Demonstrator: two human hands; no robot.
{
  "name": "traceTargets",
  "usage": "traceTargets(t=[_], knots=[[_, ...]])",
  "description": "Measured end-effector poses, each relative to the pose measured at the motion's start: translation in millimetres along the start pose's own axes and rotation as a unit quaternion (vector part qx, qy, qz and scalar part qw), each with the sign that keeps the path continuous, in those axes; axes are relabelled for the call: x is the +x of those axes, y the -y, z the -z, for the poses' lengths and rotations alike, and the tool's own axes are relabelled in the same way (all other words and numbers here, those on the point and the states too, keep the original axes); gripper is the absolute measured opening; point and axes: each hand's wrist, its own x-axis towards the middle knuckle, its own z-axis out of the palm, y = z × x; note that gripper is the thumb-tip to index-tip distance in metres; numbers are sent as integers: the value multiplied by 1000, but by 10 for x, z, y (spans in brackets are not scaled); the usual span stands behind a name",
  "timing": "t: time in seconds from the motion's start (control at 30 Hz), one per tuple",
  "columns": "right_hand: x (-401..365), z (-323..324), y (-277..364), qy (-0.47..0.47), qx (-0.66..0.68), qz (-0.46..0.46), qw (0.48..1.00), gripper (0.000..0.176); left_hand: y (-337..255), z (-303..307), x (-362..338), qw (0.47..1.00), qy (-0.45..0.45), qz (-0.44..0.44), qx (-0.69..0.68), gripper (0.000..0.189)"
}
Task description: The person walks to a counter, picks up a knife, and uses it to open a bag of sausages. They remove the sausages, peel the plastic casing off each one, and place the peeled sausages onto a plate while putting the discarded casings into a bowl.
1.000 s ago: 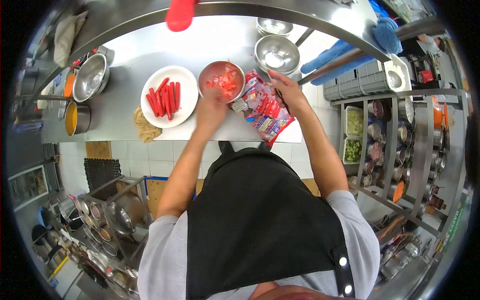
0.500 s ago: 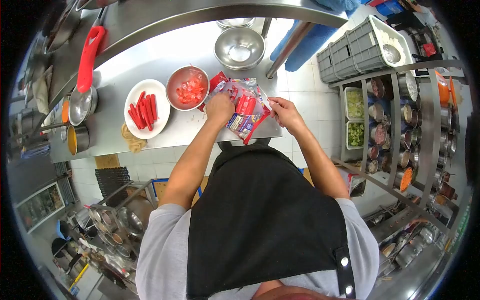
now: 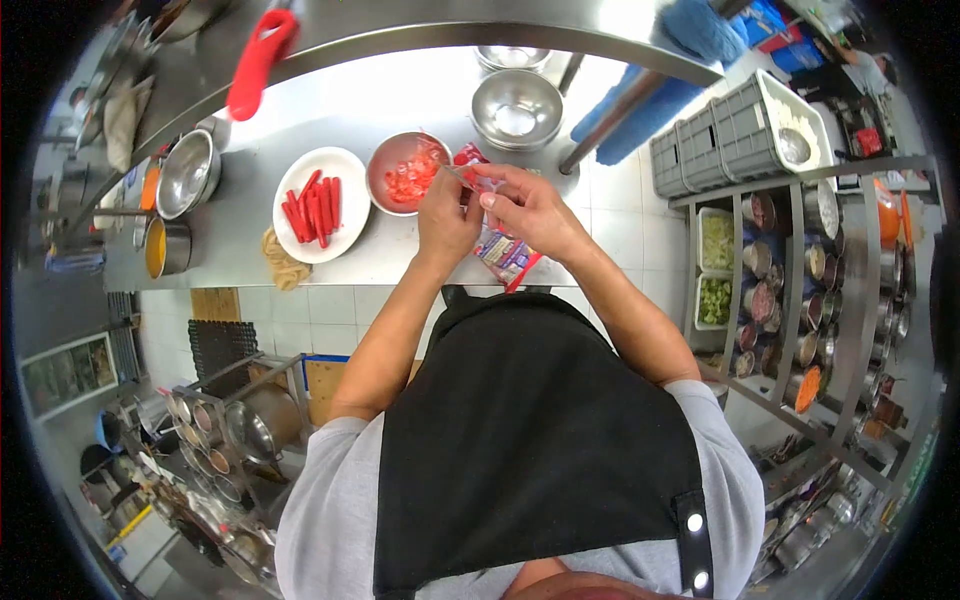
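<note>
My left hand (image 3: 446,218) and my right hand (image 3: 530,208) are close together over the front of the steel table, fingers pinched around a small red stick in clear wrapping (image 3: 472,180), mostly hidden by the fingers. It looks like a wrapped crab stick. Beneath them lies a printed plastic bag (image 3: 508,258) with red edges, partly covered by my hands. Just left of my hands, a metal bowl (image 3: 377,182) holds crumpled red and clear scraps that look like wrappers. Several bare red crab sticks (image 3: 316,210) lie on a white oval plate (image 3: 352,200) further left.
Stacked steel bowls (image 3: 517,110) stand behind the bag. A beige cloth (image 3: 283,262) hangs at the table's front edge. A red-handled utensil (image 3: 262,65) hangs from the overhead shelf. To the right are grey crates (image 3: 690,150) and a rack of food containers (image 3: 760,260).
My left hand has come out of the bag, and my right hand has let go of the bag's edge. Both now meet around the wrapped stick. The view has shifted slightly.
</note>
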Motion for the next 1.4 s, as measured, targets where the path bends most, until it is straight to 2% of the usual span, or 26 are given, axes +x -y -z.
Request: traceTargets(t=[0.13, 0.27, 0.37, 0.47, 0.57, 0.67, 0.77, 0.87, 0.97, 1.03, 1.17, 1.27, 1.3, 1.4], knots=[[78, -335, 121, 17, -33, 42, 998, 46, 68, 365, 24, 998, -38, -41, -6, 30], [137, -648, 254, 25, -84, 31, 996, 46, 170, 710, 48, 992, -77, -104, 3, 31], [195, -806, 117, -2, -92, 16, 996, 46, 249, 904, 3, 996, -45, -80, -6, 32], [263, -967, 158, 17, -70, 45, 996, 48, 406, 985, -37, 996, -43, -71, 33, 32], [331, -1065, 155, 1, -56, 16, 998, 45, 477, 1034, 9, 991, -74, -102, 43, 30], [397, -1162, 97, -26, -34, 5, 999, 38, 537, 1059, 11, 996, -52, -66, 35, 28], [491, -1251, -75, -43, 4, 41, 998, 34, 595, 1099, 11, 997, -37, -45, 50, 27], [528, -1281, -120, -57, -1, 31, 998, 33, 602, 1152, 34, 995, -55, -61, 60, 22], [496, -1207, 2, -34, 51, 0, 998, 31, 602, 1297, 87, 999, 25, -24, 8, 22], [466, -1191, 120, -30, 105, -34, 993, 31, 655, 1377, 116, 990, 90, 27, -106, 26], [433, -1235, 111, 6, 196, -73, 978, 33, 670, 1631, 183, 927, 217, 124, -279, 36], [439, -1271, 109, -5, 226, -103, 969, 36, 912, 1635, 178, 937, 206, 107, -261, 38], [431, -1267, 100, -18, 230, -102, 968, 37, 913, 1592, 176, 975, 143, 15, -167, 41], [488, -1264, 147, -28, 222, -94, 970, 38, 558, 1530, 139, 995, 82, 21, -44, 44]])
